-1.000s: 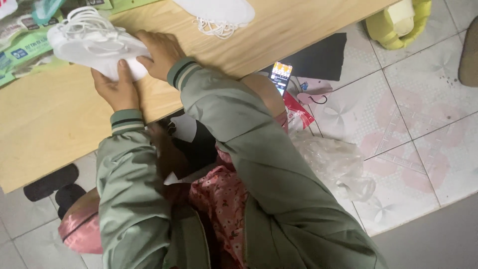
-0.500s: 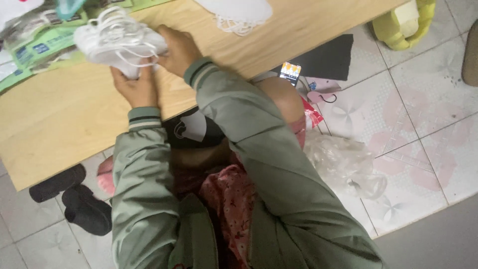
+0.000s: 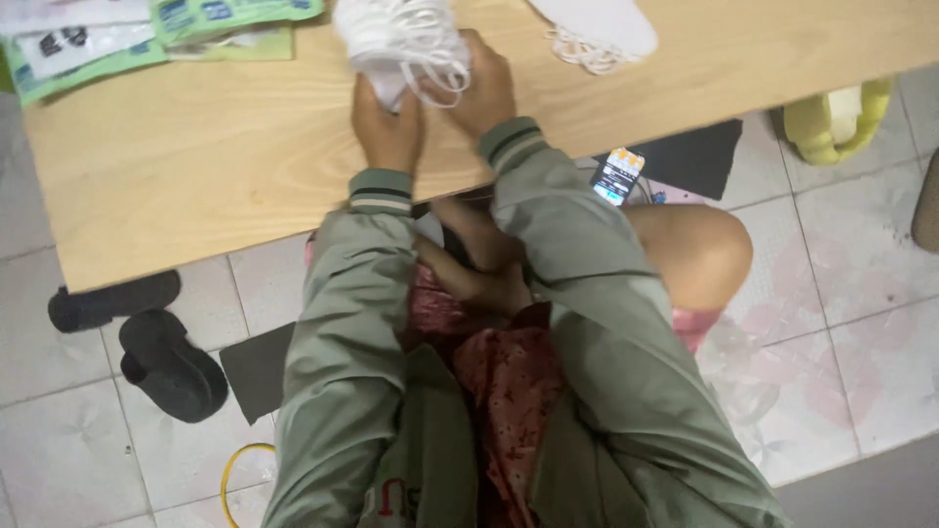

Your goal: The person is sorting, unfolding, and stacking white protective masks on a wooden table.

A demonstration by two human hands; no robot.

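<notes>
Both of my hands grip a stack of white face masks [image 3: 396, 39] with looped ear strings, held over the low wooden table [image 3: 205, 166] near its far side. My left hand [image 3: 384, 125] clasps the stack from below on the left. My right hand [image 3: 481, 90] holds its right side, fingers among the ear loops. I wear a green jacket with striped cuffs.
More white masks [image 3: 599, 27] lie on the table at the upper right. Green and white packets [image 3: 147, 34] lie at the upper left. A phone [image 3: 618, 176] rests on the floor under the table edge, black slippers [image 3: 147, 342] at the left, a yellow-green object [image 3: 836, 117] at the right.
The view has swung, so the hands and mask stack now sit nearer the picture's top centre. The two hands have drawn closer together on the stack.
</notes>
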